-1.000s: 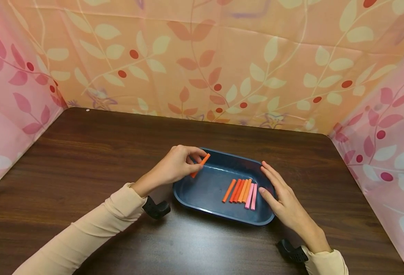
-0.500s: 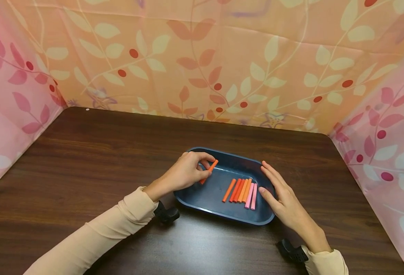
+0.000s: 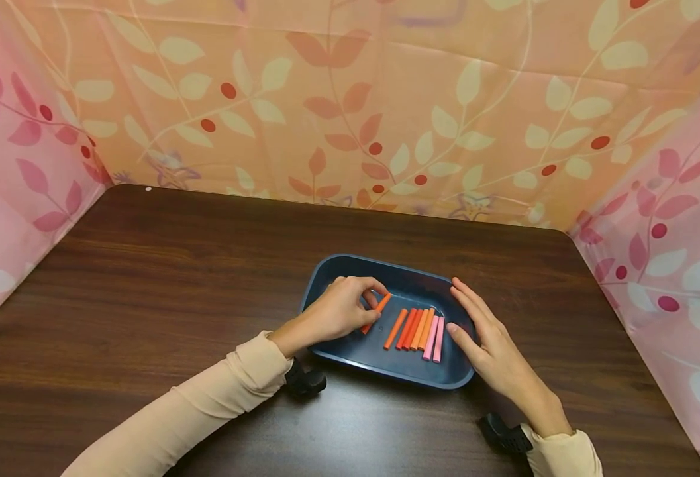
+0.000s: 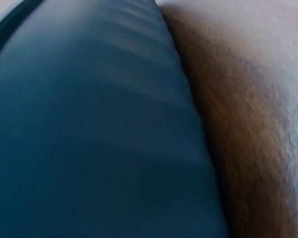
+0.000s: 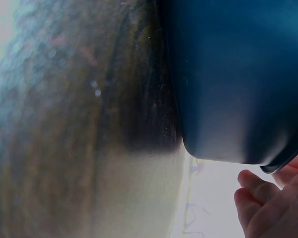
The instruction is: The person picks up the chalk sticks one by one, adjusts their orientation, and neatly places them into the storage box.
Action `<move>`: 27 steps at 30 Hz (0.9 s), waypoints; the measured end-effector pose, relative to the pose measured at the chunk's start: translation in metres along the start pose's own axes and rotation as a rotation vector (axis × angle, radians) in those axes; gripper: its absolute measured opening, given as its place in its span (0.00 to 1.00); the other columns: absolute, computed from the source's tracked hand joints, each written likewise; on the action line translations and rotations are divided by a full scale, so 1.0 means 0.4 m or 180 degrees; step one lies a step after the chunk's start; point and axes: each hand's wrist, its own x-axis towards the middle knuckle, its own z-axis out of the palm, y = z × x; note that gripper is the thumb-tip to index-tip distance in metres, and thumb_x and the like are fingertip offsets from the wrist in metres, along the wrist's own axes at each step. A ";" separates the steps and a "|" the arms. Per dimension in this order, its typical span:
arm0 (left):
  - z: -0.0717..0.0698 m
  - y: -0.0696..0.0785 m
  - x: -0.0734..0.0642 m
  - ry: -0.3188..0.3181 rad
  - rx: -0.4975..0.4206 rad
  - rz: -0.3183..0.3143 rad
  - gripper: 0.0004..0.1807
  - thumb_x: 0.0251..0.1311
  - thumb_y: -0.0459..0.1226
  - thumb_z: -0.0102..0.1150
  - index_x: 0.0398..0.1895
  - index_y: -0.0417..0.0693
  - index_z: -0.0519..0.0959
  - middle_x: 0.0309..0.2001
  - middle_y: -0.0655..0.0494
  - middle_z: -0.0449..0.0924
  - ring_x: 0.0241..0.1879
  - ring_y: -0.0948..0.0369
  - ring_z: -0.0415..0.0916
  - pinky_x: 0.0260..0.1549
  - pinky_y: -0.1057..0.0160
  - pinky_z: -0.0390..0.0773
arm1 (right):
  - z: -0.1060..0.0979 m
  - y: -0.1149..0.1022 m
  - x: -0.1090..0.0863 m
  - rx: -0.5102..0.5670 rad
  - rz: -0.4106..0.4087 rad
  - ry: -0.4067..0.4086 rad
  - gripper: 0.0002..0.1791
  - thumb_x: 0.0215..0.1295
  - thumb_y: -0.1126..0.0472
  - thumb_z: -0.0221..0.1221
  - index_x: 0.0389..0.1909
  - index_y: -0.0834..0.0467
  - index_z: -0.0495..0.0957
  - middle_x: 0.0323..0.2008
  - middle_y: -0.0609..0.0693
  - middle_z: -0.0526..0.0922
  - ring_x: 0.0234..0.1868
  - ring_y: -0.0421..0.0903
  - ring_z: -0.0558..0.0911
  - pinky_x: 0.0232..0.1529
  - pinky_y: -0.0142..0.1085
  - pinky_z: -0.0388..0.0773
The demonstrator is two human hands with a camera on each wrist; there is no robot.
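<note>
In the head view my left hand pinches a slim orange chalk-like stick between thumb and fingers, over the left half of a dark blue tray. The stick leans, its lower end near the tray floor. To its right several similar sticks lie side by side in a row: an orange stick, red and light orange ones, then two pink sticks. My right hand rests at the tray's right end, fingers extended along the rim, thumb reaching over it. In the right wrist view its fingers show beside the tray's outer wall.
The tray stands on a dark brown wooden table. Patterned cloth hangs behind the table and along both sides. A small white spot marks the far left edge. A black wrist device sits by the left cuff.
My left hand has moved right and slightly nearer with the orange stick, from the tray's far left corner toward the row. The right hand and the row stay in place.
</note>
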 end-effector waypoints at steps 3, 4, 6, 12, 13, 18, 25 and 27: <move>0.011 0.001 0.006 -0.0057 0.0038 -0.0004 0.19 0.58 0.33 0.68 0.55 0.45 0.81 0.36 0.53 0.85 0.26 0.66 0.76 0.27 0.69 0.75 | 0.000 0.001 0.000 0.0000 0.0017 -0.0010 0.35 0.69 0.63 0.58 0.76 0.56 0.58 0.77 0.52 0.56 0.76 0.36 0.55 0.65 0.12 0.46; 0.014 0.001 0.008 -0.0073 0.0046 -0.0004 0.19 0.58 0.33 0.68 0.55 0.45 0.81 0.36 0.53 0.86 0.27 0.66 0.76 0.28 0.69 0.75 | 0.000 0.001 0.000 -0.0002 0.0021 -0.0014 0.35 0.69 0.63 0.58 0.76 0.56 0.58 0.77 0.52 0.56 0.76 0.36 0.55 0.65 0.12 0.46; 0.018 0.001 0.011 -0.0116 0.0057 -0.0015 0.19 0.59 0.33 0.68 0.54 0.45 0.81 0.36 0.53 0.86 0.27 0.66 0.77 0.29 0.69 0.75 | -0.001 0.002 -0.001 -0.0006 0.0025 -0.0012 0.35 0.69 0.63 0.58 0.76 0.56 0.58 0.77 0.53 0.56 0.77 0.36 0.55 0.65 0.12 0.46; 0.026 0.003 0.019 -0.0251 0.0063 -0.0038 0.19 0.59 0.32 0.67 0.55 0.43 0.81 0.36 0.52 0.86 0.26 0.67 0.77 0.30 0.69 0.77 | -0.005 0.002 -0.002 -0.0016 0.0019 0.0010 0.35 0.69 0.64 0.58 0.75 0.57 0.58 0.77 0.53 0.56 0.76 0.35 0.55 0.65 0.12 0.46; 0.026 0.004 0.020 -0.0260 0.0071 -0.0030 0.19 0.60 0.32 0.67 0.55 0.43 0.81 0.36 0.52 0.86 0.26 0.67 0.77 0.31 0.68 0.78 | -0.005 0.002 -0.002 -0.0018 0.0012 0.0016 0.35 0.69 0.64 0.58 0.75 0.57 0.58 0.77 0.54 0.57 0.76 0.34 0.55 0.65 0.12 0.46; 0.027 0.002 0.022 -0.0323 0.0008 0.0024 0.19 0.60 0.33 0.67 0.55 0.42 0.80 0.37 0.51 0.87 0.25 0.67 0.79 0.33 0.67 0.79 | -0.005 0.002 -0.001 -0.0017 -0.0015 0.0037 0.35 0.68 0.65 0.58 0.75 0.57 0.59 0.77 0.54 0.57 0.76 0.32 0.54 0.66 0.12 0.46; 0.026 -0.010 0.014 -0.0386 -0.0205 0.0136 0.19 0.63 0.34 0.64 0.57 0.40 0.79 0.41 0.49 0.86 0.24 0.64 0.80 0.24 0.69 0.79 | -0.001 0.002 0.001 0.0006 -0.0005 0.0013 0.35 0.69 0.64 0.58 0.75 0.57 0.59 0.77 0.52 0.57 0.76 0.34 0.55 0.66 0.12 0.46; 0.026 -0.013 0.013 -0.0336 -0.0147 0.0191 0.18 0.63 0.33 0.63 0.56 0.40 0.79 0.41 0.49 0.86 0.26 0.65 0.78 0.25 0.70 0.77 | -0.001 0.002 0.001 0.0004 0.0014 0.0002 0.35 0.69 0.64 0.58 0.75 0.57 0.59 0.77 0.53 0.57 0.77 0.36 0.55 0.66 0.12 0.46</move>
